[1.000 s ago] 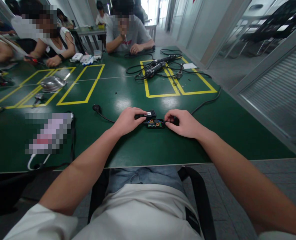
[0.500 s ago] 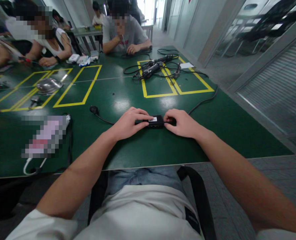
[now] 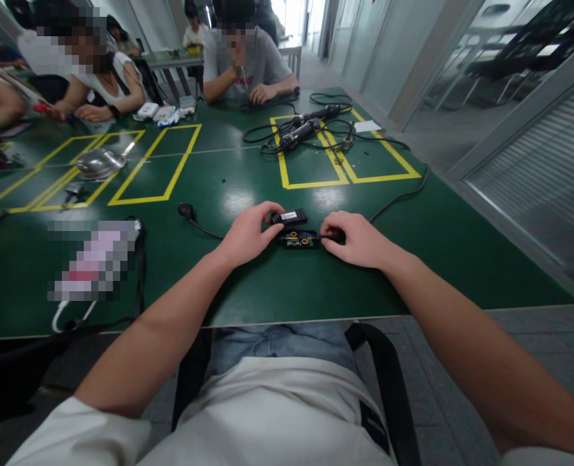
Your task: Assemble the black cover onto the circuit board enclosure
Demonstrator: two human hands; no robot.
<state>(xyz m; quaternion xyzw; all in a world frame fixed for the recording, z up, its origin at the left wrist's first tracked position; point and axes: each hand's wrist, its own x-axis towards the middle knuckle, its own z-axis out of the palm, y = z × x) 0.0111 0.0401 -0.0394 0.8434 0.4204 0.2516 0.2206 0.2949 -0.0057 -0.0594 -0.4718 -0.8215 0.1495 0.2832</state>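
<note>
Two bare hands at work, mid-worktop (image 3: 262, 298). L grip (image 3: 250, 234) pinches a black cover (image 3: 291, 217) by its L end, thumb nr side, fingers far side; white label faces up. R grip (image 3: 357, 238) has its fingertips pressed tog. on a short black cord (image 3: 325, 237) at the R end of an open black case (image 3: 300, 246). Case sits btwn the hands, flat on the worktop, cover just beyond it; can't tell if they touch. Inside the case: a circuit bd w/ two copper-coloured coils (image 3: 305, 241). Out past L wrist, a thin cable (image 3: 204, 228) ends in a black plug (image 3: 186, 210); past R hand, another cable (image 3: 403, 196) curves off to the worktop's R edge. Further L, nr side, a pixelated item (image 3: 97, 259), pinkish/grey. Beyond, yellow tape (image 3: 318, 186) marks rectangles; two black cylindrical tools (image 3: 300, 133) lie across the R-hand ones w/ cables looped abt, a white card (image 3: 367, 126) nr them. Far L, a shiny metal piece (image 3: 101, 163). Opp. side: a person in grey (image 3: 267, 58), one hand up at the face; another in a white top (image 3: 121, 71), to the L.
</note>
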